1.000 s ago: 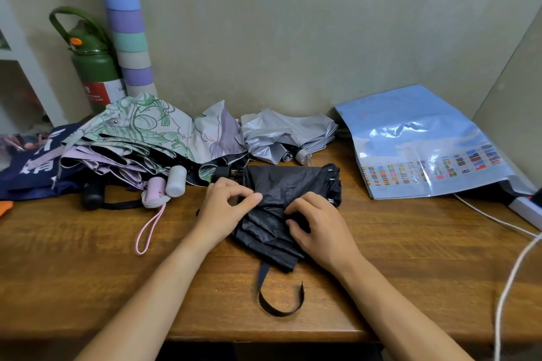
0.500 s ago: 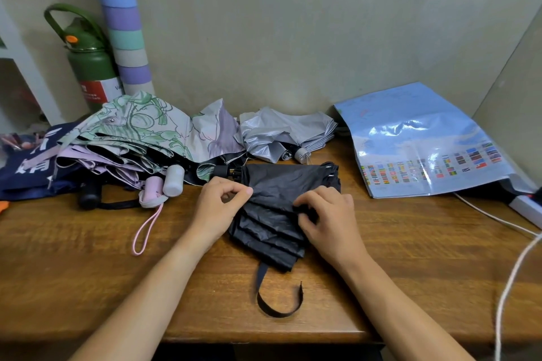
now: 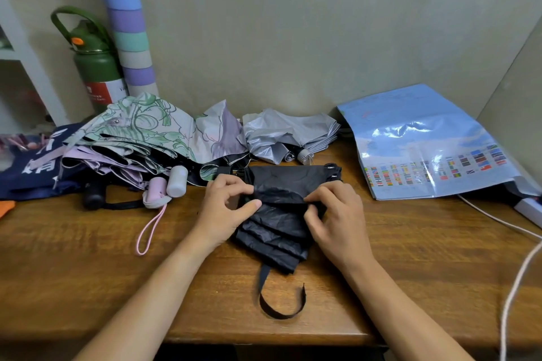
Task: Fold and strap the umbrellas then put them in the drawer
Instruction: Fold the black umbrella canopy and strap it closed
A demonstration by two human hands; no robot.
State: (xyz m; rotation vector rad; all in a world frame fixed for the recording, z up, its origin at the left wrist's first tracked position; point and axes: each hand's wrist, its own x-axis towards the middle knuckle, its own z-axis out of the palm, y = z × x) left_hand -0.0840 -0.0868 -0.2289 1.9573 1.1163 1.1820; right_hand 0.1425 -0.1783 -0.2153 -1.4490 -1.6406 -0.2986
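On the desk (image 3: 88, 258) the black umbrella (image 3: 278, 226) lies with its long axis running left to right, its pleats stacked toward the person, the left hand (image 3: 225, 208) and right hand (image 3: 334, 214) each pinching one end of the topmost fold, equally near, strap (image 3: 281, 305) loose below.

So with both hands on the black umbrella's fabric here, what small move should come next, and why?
Probably lay this pleat flat onto the stack. The left hand and right hand both pinch one fold of the black umbrella, several pleats already lie stacked below it, and the strap lies loose on the table, so wrapping looks premature.
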